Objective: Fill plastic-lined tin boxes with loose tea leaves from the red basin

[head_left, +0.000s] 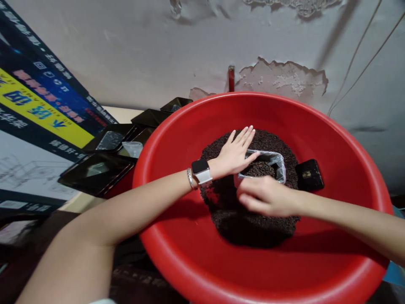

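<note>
A wide red plastic tub [335, 253] holds a mound of dark, crumbly, tea-like material [218, 147]. In the mound stands a small box lined with clear plastic [280, 162], with more of the dark bits inside. My left hand [236, 153], a watch on its wrist, lies over the box's left side. Its fingers are stretched out, with the thumb at the liner's edge. At the near side of the box my right hand [265, 196] has its fingers curled closed; whatever they grip is hidden. A black box or lid [310, 175] lies right of the mound.
Several black trays or lids [98, 171] are stacked left of the tub, a clear plastic piece [133, 148] among them. A large printed carton [34, 97] leans behind them. The wall [152, 55] with peeling paint rises behind the tub; thin cords [356, 59] hang at right.
</note>
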A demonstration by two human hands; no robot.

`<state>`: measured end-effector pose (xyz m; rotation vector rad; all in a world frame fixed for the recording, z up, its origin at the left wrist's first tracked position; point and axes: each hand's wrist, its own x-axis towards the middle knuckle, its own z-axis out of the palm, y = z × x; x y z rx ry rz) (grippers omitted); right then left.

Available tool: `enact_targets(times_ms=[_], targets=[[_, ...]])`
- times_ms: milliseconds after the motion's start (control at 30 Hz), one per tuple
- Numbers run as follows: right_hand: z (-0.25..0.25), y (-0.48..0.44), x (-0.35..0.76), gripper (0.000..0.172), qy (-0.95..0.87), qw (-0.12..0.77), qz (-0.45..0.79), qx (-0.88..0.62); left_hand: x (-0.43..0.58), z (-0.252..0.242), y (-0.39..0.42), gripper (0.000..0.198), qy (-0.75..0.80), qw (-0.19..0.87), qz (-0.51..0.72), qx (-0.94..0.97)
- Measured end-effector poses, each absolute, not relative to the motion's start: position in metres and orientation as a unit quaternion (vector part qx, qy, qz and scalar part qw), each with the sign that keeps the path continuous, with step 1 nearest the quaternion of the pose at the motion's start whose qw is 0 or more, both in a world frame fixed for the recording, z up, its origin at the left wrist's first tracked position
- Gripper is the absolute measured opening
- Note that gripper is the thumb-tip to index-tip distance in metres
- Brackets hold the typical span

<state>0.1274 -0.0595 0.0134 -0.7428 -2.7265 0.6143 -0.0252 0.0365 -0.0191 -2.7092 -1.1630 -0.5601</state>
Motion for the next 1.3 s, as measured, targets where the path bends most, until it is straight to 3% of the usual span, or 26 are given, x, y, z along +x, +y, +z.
enact_targets(times_ms=[67,133,200,267,433,700,833,1033,1200,1300], targets=[[-0.005,-0.069,0.123,0.043,-0.948,-0.060,0.219,-0.222,-0.027,-0.019,0.043,0.071,-0.393,0.055,-0.196,-0.897],[-0.027,-0.074,0.123,0.064,-0.928,-0.181,0.221,-0.239,-0.029,-0.016,0.048,0.072,-0.399,0.038,-0.207,-0.892],[-0.050,-0.077,0.127,0.079,-0.903,-0.253,0.228,-0.263,-0.031,-0.014,0.053,0.074,-0.396,0.012,-0.204,-0.895],[-0.068,-0.078,0.132,0.078,-0.892,-0.277,0.231,-0.271,-0.032,-0.014,0.055,0.074,-0.366,-0.016,-0.186,-0.912],[-0.082,-0.082,0.134,0.072,-0.886,-0.274,0.236,-0.291,-0.031,-0.020,0.056,0.070,-0.323,-0.053,-0.125,-0.937],[-0.077,-0.086,0.131,0.070,-0.831,-0.310,0.303,-0.349,-0.030,-0.020,0.053,0.069,-0.330,-0.019,-0.119,-0.936],[-0.081,-0.094,0.129,0.049,-0.840,-0.265,0.292,-0.371,-0.027,-0.009,0.043,0.068,-0.300,0.076,-0.144,-0.940],[-0.070,-0.100,0.119,0.044,-0.878,-0.222,0.244,-0.348,-0.025,0.004,0.029,0.069,-0.261,0.154,-0.168,-0.938],[-0.041,-0.094,0.108,0.040,-0.908,-0.153,0.219,-0.323,-0.024,0.004,0.029,0.070,-0.295,0.125,-0.144,-0.936],[-0.019,-0.088,0.105,0.035,-0.924,-0.068,0.204,-0.315,-0.023,0.003,0.031,0.065,-0.346,0.025,-0.050,-0.936]])
